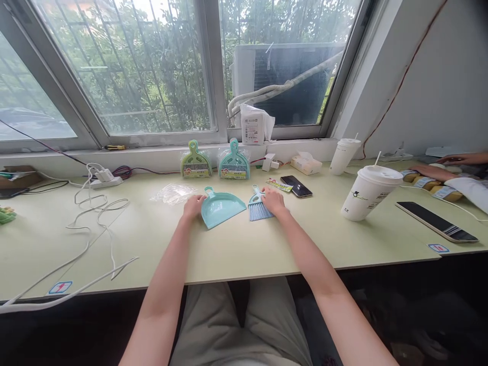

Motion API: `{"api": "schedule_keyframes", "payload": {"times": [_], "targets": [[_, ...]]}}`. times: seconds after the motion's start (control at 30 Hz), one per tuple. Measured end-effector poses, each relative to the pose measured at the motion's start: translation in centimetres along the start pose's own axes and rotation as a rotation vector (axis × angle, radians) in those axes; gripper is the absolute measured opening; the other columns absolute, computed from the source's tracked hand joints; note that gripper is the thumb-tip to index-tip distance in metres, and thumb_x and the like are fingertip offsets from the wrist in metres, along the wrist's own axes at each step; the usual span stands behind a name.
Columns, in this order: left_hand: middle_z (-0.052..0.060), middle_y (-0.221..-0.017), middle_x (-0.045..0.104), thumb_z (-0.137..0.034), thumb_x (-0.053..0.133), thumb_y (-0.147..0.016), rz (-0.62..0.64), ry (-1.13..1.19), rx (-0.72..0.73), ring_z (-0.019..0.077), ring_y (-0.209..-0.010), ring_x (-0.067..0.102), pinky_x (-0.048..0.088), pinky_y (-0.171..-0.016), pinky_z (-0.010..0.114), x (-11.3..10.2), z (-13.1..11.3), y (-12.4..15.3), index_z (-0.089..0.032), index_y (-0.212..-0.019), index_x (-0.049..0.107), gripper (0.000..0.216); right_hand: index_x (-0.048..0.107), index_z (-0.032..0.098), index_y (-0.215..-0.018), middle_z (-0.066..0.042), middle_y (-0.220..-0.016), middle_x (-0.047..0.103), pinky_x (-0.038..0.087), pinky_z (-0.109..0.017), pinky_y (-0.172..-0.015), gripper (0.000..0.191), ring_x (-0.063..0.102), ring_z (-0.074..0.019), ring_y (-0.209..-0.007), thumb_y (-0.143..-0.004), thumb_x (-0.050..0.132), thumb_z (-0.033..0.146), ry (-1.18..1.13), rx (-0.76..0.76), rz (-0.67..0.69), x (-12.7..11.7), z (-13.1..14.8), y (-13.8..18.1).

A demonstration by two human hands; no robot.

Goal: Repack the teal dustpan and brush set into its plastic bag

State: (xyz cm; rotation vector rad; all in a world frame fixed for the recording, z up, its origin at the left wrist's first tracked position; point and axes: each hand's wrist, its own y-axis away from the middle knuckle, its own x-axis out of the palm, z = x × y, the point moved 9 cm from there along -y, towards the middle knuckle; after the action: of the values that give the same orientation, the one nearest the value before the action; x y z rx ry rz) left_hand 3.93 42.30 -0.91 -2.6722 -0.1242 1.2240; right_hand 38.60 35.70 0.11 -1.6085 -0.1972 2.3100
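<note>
A light-blue dustpan (223,207) lies on the table in front of me, its looped handle pointing toward the window. My left hand (193,206) grips its left edge. Just right of the dustpan is a small matching hand brush (260,209), bristles toward me. The fingers of my right hand (273,200) are closed on the right side of this brush. A crumpled clear plastic wrapper (173,193) lies behind my left hand. Beyond my right hand are a printed card (279,185) and a black phone (296,186).
Packaged green (195,161) and blue (234,161) dustpan sets lean by the windowsill. White cables (89,218) sprawl on the left. Rightward stand two lidded cups (368,195) (343,156), a tissue pack (306,162) and a second phone (436,221). Another person's hands (430,172) rest at far right.
</note>
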Motion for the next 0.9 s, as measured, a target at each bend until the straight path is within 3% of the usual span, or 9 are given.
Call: {"api": "schedule_keyframes", "payload": {"times": [0.13,0.27,0.4,0.53,0.67,0.73,0.83,0.9], "targets": [[0.009,-0.108,0.068,-0.033,0.035,-0.088,-0.184,-0.014,-0.028,0.0246,-0.102,0.059,0.042,-0.081,0.031,-1.9,0.3,-0.1,-0.021,-0.096,0.071,0.039,0.064,0.019,-0.102,-0.013,-0.113,0.064,0.04,-0.035,-0.087,0.025,0.053,-0.026,-0.112,-0.094,0.044,0.03,0.045,0.009,0.043,0.4,-0.3,-0.1],[0.007,-0.096,0.071,-0.033,0.038,-0.087,-0.126,0.075,-0.018,0.0222,-0.092,0.062,0.043,-0.077,0.029,-1.1,0.3,-0.2,-0.02,-0.093,0.07,0.036,0.068,0.014,-0.099,-0.02,-0.111,0.063,0.034,-0.044,-0.093,0.043,0.05,-0.032,-0.112,-0.089,0.049,0.052,0.169,0.04,0.057,0.8,0.6,0.2],[0.011,-0.096,0.071,-0.041,0.039,-0.089,-0.072,-0.144,0.024,0.027,-0.095,0.061,0.042,-0.082,0.036,0.1,-0.5,0.1,-0.02,-0.085,0.069,0.038,0.07,0.013,-0.098,-0.02,-0.112,0.062,0.028,-0.049,-0.096,0.058,0.047,-0.0344,-0.113,-0.078,0.056,0.066,0.182,0.06,0.021,1.1,1.0,0.4],[0.012,-0.092,0.071,-0.045,0.049,-0.084,-0.071,-0.338,0.067,0.0295,-0.095,0.061,0.04,-0.088,0.04,0.4,-1.1,0.3,-0.022,-0.076,0.068,0.031,0.073,0.019,-0.089,-0.015,-0.112,0.062,0.027,-0.051,-0.096,0.044,0.047,-0.0339,-0.113,-0.077,0.061,0.059,0.124,0.141,0.039,0.7,-1.0,0.0],[0.011,-0.09,0.07,-0.039,0.052,-0.08,-0.063,-0.333,0.032,0.0287,-0.091,0.061,0.042,-0.079,0.036,-0.2,-0.5,0.3,-0.022,-0.073,0.067,0.024,0.075,0.022,-0.082,-0.012,-0.113,0.061,0.029,-0.049,-0.095,0.03,0.045,-0.0337,-0.115,-0.071,0.071,0.05,0.097,0.176,0.112,0.3,-2.7,-0.3],[0.01,-0.085,0.069,-0.036,0.049,-0.081,0.002,-0.302,0.055,0.0269,-0.085,0.061,0.041,-0.072,0.033,0.3,-0.8,0.5,-0.022,-0.071,0.065,0.024,0.075,0.022,-0.079,-0.011,-0.111,0.061,0.029,-0.049,-0.096,0.025,0.046,-0.033,-0.113,-0.067,0.074,0.044,0.102,0.167,0.137,0.3,-2.7,-0.4],[0.009,-0.073,0.065,-0.034,0.044,-0.085,0.089,-0.313,0.162,0.0244,-0.078,0.06,0.038,-0.068,0.031,2.3,-3.0,1.5,-0.022,-0.064,0.06,0.029,0.074,0.02,-0.081,-0.011,-0.109,0.061,0.028,-0.049,-0.097,0.021,0.048,-0.0316,-0.111,-0.068,0.073,0.036,0.074,0.159,0.038,-0.1,-2.3,-0.4],[0.01,-0.068,0.063,-0.032,0.041,-0.089,0.061,-0.385,0.256,0.0241,-0.076,0.06,0.037,-0.072,0.033,3.7,-5.5,2.8,-0.02,-0.062,0.058,0.034,0.074,0.02,-0.085,-0.011,-0.111,0.06,0.029,-0.048,-0.098,0.02,0.048,-0.0299,-0.111,-0.072,0.068,0.034,0.029,0.156,-0.071,-0.6,-1.8,-0.3]]}}
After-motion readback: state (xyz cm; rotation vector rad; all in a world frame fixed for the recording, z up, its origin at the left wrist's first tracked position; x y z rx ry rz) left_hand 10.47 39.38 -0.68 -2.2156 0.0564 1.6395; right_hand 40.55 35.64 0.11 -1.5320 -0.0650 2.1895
